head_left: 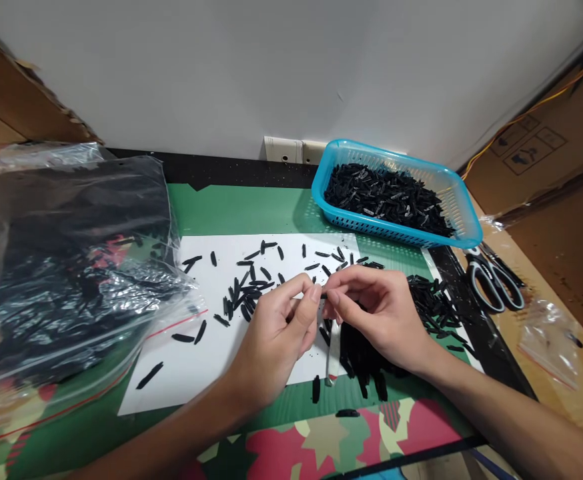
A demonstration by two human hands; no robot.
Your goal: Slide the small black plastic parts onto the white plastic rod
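My left hand [284, 327] and my right hand [381, 313] meet over a white sheet of paper [181, 380]. Thumb and forefinger of each are pinched on a small black strip-like piece [323, 293], mostly covered by the fingertips. Loose black pieces [251, 290] of the same look lie scattered on the paper to the left of my hands. A dense heap of them [434, 307] spreads under and beyond my right hand. Below my fingertips a slim whitish tool [333, 353] lies partly beneath the heap; its kind is unclear.
A blue plastic basket [396, 235] full of black pieces stands at the back right. A large clear zip bag [81, 280] of black material covers the left side. White-handled scissors [494, 283] and a small plastic bag [551, 340] lie right. Cardboard boxes flank both sides.
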